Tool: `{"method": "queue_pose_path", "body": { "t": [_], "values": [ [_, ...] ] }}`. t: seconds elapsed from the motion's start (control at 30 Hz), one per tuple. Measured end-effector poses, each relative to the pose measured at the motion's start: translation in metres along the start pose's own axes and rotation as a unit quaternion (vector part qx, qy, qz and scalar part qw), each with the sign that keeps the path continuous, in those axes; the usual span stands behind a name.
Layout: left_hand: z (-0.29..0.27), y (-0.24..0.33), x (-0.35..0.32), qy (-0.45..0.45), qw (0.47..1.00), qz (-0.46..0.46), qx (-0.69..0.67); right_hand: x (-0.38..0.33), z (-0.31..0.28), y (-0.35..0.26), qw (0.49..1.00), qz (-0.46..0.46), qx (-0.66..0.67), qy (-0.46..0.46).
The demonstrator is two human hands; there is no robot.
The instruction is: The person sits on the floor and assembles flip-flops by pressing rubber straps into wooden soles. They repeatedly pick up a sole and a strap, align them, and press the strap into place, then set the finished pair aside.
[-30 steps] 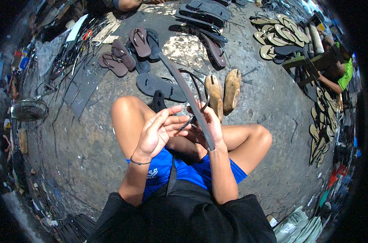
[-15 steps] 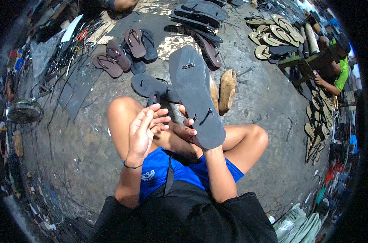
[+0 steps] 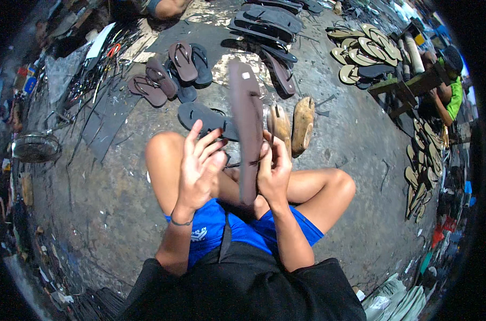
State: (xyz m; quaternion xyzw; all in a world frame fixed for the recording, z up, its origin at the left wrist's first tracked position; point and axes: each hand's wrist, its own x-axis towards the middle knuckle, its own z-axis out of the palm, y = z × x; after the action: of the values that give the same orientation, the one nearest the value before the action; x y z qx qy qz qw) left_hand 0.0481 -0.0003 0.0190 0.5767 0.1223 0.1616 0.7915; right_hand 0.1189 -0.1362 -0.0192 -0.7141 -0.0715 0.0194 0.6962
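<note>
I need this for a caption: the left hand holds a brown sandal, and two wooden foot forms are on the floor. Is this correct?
Not the left hand: the head view shows the right hand holding the brown sandal. Two wooden foot forms are on the floor.

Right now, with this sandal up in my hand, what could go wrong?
The brown sandal might slip: only the right hand holds it, while the left hand is open and apart from it. If it swings or drops forward, it could perhaps knock the wooden foot forms on the floor ahead.
</note>
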Motion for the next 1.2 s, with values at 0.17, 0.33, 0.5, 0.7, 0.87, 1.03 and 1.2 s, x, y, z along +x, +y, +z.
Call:
{"method": "queue_pose_path", "body": {
  "t": [0.17,0.33,0.5,0.7,0.87,1.03,1.2],
  "values": [
    [0.006,-0.025,0.012,0.056,0.990,0.054,0.118,-0.015,0.007,-0.005,0.980,-0.140,-0.142,-0.017],
    [0.005,-0.034,0.003,0.045,0.986,0.062,0.146,-0.003,0.001,-0.025,0.956,-0.191,-0.222,-0.021],
    [0.010,-0.040,-0.011,0.019,0.989,0.050,0.141,0.030,-0.001,-0.030,0.901,-0.305,-0.306,-0.029],
    [0.010,-0.047,-0.014,0.030,0.992,0.029,0.117,0.044,-0.008,-0.026,0.944,-0.186,-0.244,-0.120],
    [-0.001,-0.048,-0.012,0.054,0.996,-0.014,0.064,0.046,-0.006,-0.022,0.982,-0.080,-0.142,-0.093],
    [-0.001,-0.046,0.001,0.123,0.987,0.076,0.070,0.001,-0.004,-0.015,0.975,-0.075,-0.168,-0.125],
    [0.008,-0.005,-0.015,0.030,0.996,0.016,0.078,-0.014,-0.003,0.018,0.991,-0.127,0.004,-0.037]
  ]
}}
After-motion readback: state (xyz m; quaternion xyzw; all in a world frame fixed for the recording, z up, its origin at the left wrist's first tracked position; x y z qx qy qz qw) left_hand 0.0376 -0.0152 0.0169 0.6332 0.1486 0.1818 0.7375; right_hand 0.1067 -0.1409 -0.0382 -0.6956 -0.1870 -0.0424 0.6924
